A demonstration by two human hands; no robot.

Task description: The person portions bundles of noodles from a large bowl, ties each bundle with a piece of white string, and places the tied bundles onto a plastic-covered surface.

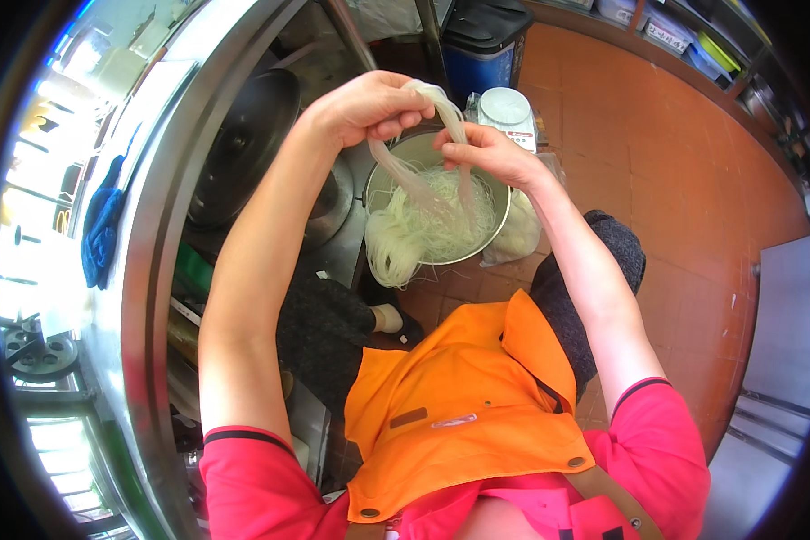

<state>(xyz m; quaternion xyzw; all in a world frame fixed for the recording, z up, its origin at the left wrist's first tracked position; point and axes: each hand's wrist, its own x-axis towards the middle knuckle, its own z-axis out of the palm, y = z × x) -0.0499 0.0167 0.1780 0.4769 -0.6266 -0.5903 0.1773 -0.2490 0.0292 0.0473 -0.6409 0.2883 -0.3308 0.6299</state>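
A hank of thin, pale noodles is raised above a round pot, its strands trailing down into it. My left hand pinches the top of the hank's loop. Lower on the right, my right hand has its fingers around the strands hanging on that side. A loose heap of the same noodles lies in the pot. One folded bundle of noodles drapes over the near left rim. The pot's bottom is hidden under the noodles.
Behind the pot stands a white kitchen scale, with a lidded blue and black bin beyond. A clear plastic bag with pale contents sits right of the pot. At left are a large dark lid and a metal counter edge.
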